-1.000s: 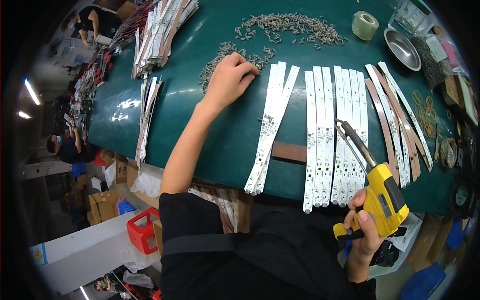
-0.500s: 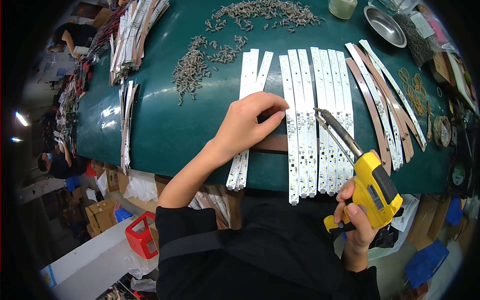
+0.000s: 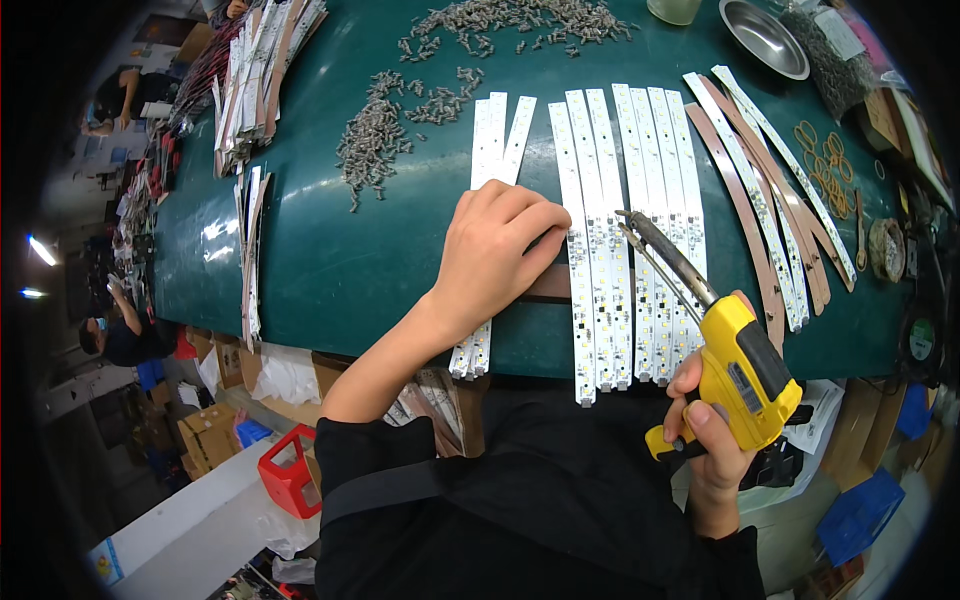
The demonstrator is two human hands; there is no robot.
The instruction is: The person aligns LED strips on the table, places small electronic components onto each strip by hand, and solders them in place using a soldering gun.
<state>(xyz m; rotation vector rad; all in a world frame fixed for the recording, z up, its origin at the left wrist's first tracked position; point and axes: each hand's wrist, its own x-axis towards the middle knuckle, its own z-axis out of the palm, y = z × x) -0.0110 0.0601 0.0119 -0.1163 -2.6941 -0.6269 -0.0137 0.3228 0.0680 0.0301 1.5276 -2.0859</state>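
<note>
My right hand [image 3: 712,440] is wrapped around the grip of a yellow soldering gun [image 3: 748,375]. Its long dark iron and thin wire guide slant up to the left, the tip above the upper half of the LED strips [image 3: 619,330]. These narrow white boards lie side by side on the green table, small components dotting them. At the left edge of the leftmost LED strip [image 3: 583,345], the thumb and forefinger of my left hand [image 3: 500,250] are pinched together; whether they grip the strip or a small part is hidden. Under that hand lie more strips [image 3: 490,135].
Piles of small metal parts [image 3: 372,150] lie on the green table [image 3: 310,240]. To the right are brown-backed strips [image 3: 745,200], rubber bands [image 3: 825,170] and a steel bowl [image 3: 765,40]. Bundled strips [image 3: 255,80] lie at far left. A red stool [image 3: 288,475] stands below; people work beyond.
The whole view has shifted slightly. The left hand stays pinched by the leftmost strip and the soldering gun's tip stays over the strips, with little movement of either hand.
</note>
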